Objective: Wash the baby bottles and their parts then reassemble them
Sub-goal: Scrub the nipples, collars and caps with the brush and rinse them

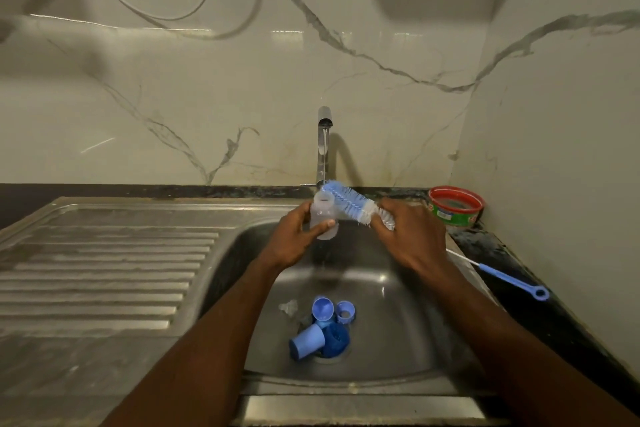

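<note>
A single head-worn, wide-angle view looks forward and down from close above the sink (398, 288), squarely facing the marble-patterned back wall (207, 80). Both forearms enter from the bottom edge; the tap (323, 135) stands centre.

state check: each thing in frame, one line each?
Tap: running.
Bottle: open, upright, held by left hand.
Big brush: outside bottle, held by right hand.
Blue caps: loose by sink drain.
Small brush: lying on counter.
Red tub: lidless.

Sink (398, 291) brushed steel, dull sheen; bottle (323, 215) frosted translucent plastic; wall (207, 97) glossy marble; brush (349, 204) bristly
</note>
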### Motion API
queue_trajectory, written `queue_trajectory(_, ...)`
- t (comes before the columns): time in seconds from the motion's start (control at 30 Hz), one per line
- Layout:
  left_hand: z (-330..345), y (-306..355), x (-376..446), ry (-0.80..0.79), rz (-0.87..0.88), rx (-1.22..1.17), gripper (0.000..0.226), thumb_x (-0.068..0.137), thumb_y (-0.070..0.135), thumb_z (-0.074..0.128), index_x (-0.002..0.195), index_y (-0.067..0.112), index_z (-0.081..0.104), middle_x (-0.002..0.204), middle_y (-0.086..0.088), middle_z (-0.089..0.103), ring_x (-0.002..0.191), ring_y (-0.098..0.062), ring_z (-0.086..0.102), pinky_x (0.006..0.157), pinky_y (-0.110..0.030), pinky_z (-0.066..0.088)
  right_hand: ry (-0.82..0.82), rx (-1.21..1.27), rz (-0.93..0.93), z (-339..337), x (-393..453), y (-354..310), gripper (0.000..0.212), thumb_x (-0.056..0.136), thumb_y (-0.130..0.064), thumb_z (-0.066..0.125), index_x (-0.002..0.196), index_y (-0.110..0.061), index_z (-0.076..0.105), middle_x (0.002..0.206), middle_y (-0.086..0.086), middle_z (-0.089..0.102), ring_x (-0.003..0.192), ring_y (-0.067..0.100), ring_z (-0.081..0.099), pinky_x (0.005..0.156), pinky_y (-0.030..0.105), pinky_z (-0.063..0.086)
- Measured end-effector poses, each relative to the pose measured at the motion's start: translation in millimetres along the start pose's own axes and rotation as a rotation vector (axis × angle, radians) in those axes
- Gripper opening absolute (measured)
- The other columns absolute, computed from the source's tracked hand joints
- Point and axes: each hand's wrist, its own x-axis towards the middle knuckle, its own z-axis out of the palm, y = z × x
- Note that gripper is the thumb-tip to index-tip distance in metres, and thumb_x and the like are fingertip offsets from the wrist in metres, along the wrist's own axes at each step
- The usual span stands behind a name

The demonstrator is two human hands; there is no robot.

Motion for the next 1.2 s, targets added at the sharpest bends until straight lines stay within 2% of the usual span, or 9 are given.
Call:
queue_trajectory(0.07, 2, -2, -1, 0.028, -0.003, 0.035, 0.051, 0.091, 0.043, 0.070, 0.137, 0.027, 0.056, 0.129, 0.008, 0.066, 0.115, -0.006, 0.063, 0.098, -0.032, 0.055, -0.012, -0.001, 0.028, 0, -2, -2, 0.030, 0.092, -0.051, 0.057, 0.110, -0.030, 0.067, 0.092, -0.002, 0.072, 0.084, 0.026, 0.067, 0.061, 0.032, 0.040)
queue_trajectory(0.17, 15, 8, -5, -0.078, 0.042, 0.103, 0.048, 0.092, 0.041, 0.071, 0.136, 0.028, 0.056, 0.126, 0.015, 0.064, 0.109, 0.005, 0.062, 0.087, -0.010, 0.051, -0.008, -0.054, 0.034, 3, -1, -15, 0.030, 0.096, -0.050, 0.052, 0.114, -0.029, 0.064, 0.094, 0.001, 0.072, 0.083, 0.026, 0.066, 0.065, 0.033, 0.047)
queue_trajectory(0.23, 22, 17, -5, -0.065, 0.082, 0.089, 0.050, 0.091, 0.041, 0.073, 0.137, 0.026, 0.058, 0.127, 0.016, 0.066, 0.109, 0.008, 0.062, 0.085, -0.006, 0.048, 0.010, -0.080, 0.080, 3, 2, -25, 0.033, 0.100, -0.048, 0.048, 0.122, -0.027, 0.061, 0.099, 0.004, 0.072, 0.087, 0.027, 0.067, 0.068, 0.033, 0.045)
queue_trajectory(0.37, 25, 16, -2, -0.021, 0.099, 0.107, 0.056, 0.088, 0.045, 0.075, 0.138, 0.025, 0.057, 0.128, 0.011, 0.067, 0.112, -0.001, 0.064, 0.094, -0.019, 0.053, 0.010, -0.113, 0.147, -3, 2, -29, 0.034, 0.101, -0.046, 0.047, 0.128, -0.027, 0.058, 0.105, 0.005, 0.072, 0.092, 0.027, 0.067, 0.069, 0.034, 0.043)
queue_trajectory(0.5, 21, 1, 2, 0.212, 0.031, 0.240, 0.059, 0.083, 0.050, 0.077, 0.131, 0.020, 0.061, 0.121, 0.002, 0.070, 0.105, -0.012, 0.066, 0.089, -0.026, 0.055, -0.071, -0.090, 0.121, -4, -11, -24, 0.029, 0.100, -0.043, 0.051, 0.123, -0.028, 0.061, 0.104, 0.003, 0.072, 0.092, 0.026, 0.067, 0.067, 0.031, 0.037)
queue_trajectory(0.83, 31, 9, 0, 0.317, -0.034, 0.458, 0.060, 0.066, 0.056, 0.089, 0.111, 0.023, 0.064, 0.105, 0.005, 0.072, 0.091, -0.009, 0.065, 0.077, -0.026, 0.055, -0.157, -0.055, 0.170, 3, -1, -40, 0.028, 0.099, -0.035, 0.054, 0.123, -0.022, 0.062, 0.110, 0.008, 0.070, 0.097, 0.030, 0.066, 0.068, 0.032, 0.038)
queue_trajectory(1.0, 19, 5, -3, 0.436, -0.187, 0.530, 0.052, 0.067, 0.057, 0.087, 0.094, 0.027, 0.053, 0.092, 0.005, 0.063, 0.080, -0.010, 0.057, 0.062, -0.025, 0.039, -0.206, -0.133, 0.148, 5, -15, -50, 0.024, 0.097, -0.032, 0.058, 0.118, -0.022, 0.062, 0.106, 0.005, 0.069, 0.088, 0.026, 0.065, 0.066, 0.031, 0.040)
queue_trajectory(1.1, 24, 12, -5, 0.387, -0.113, 0.643, 0.053, 0.068, 0.059, 0.084, 0.091, 0.030, 0.046, 0.090, 0.008, 0.058, 0.077, -0.009, 0.052, 0.058, -0.021, 0.029, -0.205, -0.131, 0.193, 4, -10, -51, 0.022, 0.097, -0.031, 0.058, 0.116, -0.020, 0.064, 0.104, 0.006, 0.069, 0.080, 0.024, 0.059, 0.065, 0.030, 0.038)
queue_trajectory(1.2, 34, 17, -5, 0.322, 0.038, 0.712, 0.059, 0.066, 0.065, 0.083, 0.103, 0.032, 0.049, 0.099, 0.011, 0.059, 0.087, -0.009, 0.056, 0.069, -0.024, 0.046, -0.211, -0.051, 0.231, 1, -3, -49, 0.024, 0.097, -0.031, 0.057, 0.116, -0.017, 0.065, 0.108, 0.008, 0.069, 0.092, 0.028, 0.065, 0.066, 0.030, 0.037)
